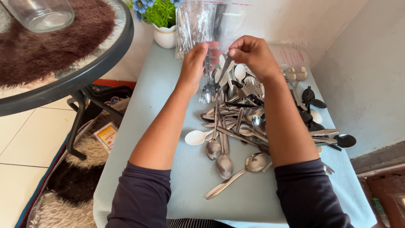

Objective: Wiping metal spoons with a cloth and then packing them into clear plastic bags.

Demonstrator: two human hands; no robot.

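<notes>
Above the cutlery pile, both hands' grips pinch a clear bag holding spoons between them

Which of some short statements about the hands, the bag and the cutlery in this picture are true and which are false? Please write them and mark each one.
1. Both hands are raised at a clear plastic bag. True.
2. The left hand holds a glass jar. False: the glass jar stands on the round glass table, away from both hands.
3. A pile of cutlery lies on the pale blue surface. True.
4. The white plastic spoon is inside the bag. False: it lies on the blue surface.
5. The right hand lies flat on the surface. False: it is raised, pinching at the bag.
</notes>
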